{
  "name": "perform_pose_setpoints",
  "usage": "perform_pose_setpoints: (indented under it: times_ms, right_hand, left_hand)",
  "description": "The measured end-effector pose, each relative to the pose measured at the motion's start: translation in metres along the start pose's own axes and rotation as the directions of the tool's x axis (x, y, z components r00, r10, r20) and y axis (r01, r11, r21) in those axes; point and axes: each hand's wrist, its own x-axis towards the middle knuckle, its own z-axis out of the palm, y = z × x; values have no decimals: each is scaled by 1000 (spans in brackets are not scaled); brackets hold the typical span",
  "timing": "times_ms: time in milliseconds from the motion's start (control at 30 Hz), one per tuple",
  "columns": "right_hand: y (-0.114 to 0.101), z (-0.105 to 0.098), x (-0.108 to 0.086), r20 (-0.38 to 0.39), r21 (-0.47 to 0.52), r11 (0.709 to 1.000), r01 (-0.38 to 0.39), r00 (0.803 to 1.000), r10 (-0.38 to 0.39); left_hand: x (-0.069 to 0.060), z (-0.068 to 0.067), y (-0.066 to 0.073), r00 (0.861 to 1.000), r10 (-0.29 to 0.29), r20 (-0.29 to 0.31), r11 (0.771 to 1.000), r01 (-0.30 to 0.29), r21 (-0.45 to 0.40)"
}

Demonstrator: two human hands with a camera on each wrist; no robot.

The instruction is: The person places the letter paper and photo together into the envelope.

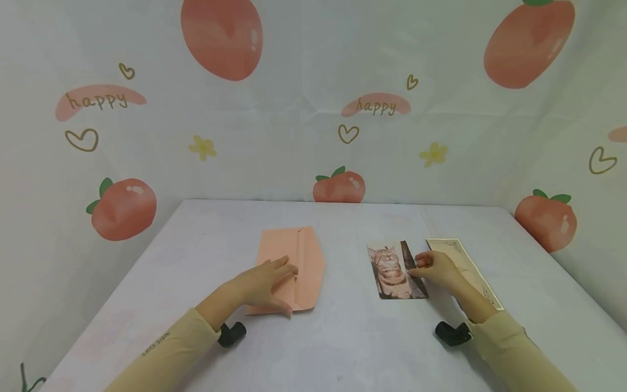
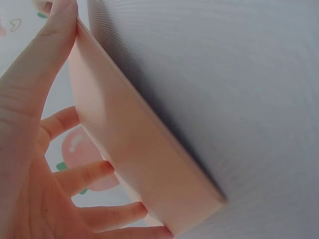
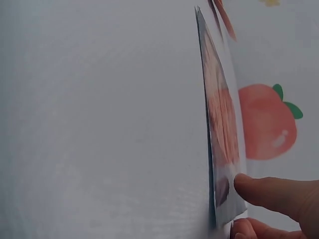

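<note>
A peach-pink envelope (image 1: pixel 311 261) lies on the table with its pointed flap to the right. Spread over it is my left hand (image 1: pixel 264 283), its thumb at the near edge. In the left wrist view the fingertips of the left hand (image 2: pixel 30 184) touch the envelope (image 2: pixel 134 149). A cat photo (image 1: pixel 391 272) with a dark strip beside it lies right of centre; my right hand (image 1: pixel 441 272) pinches its right edge. The right wrist view shows the photo (image 3: pixel 222 119) edge-on with more than one layer, held by the right hand (image 3: pixel 284 196).
A cream card (image 1: pixel 464 258) with ornate dark corners lies at the right, partly behind the right hand and forearm. Black devices (image 1: pixel 232 334) are at both wrists. A white cloth (image 1: pixel 279 120) printed with fruit, hearts and flowers hangs behind the white table (image 1: pixel 338 348).
</note>
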Motion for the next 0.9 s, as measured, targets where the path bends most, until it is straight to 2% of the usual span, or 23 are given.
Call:
perform_pose_setpoints:
  times_ms: [567, 900]
  right_hand:
    - [-6, -1, 0, 25, -38, 997, -66, 997, 67]
    - [-6, -11, -3, 65, 76, 997, 15, 998, -20]
  left_hand:
    - [0, -1, 1, 1000, -28, 8, 1000, 28, 2]
    - [-1, -2, 3, 1000, -18, 8, 1000, 18, 7]
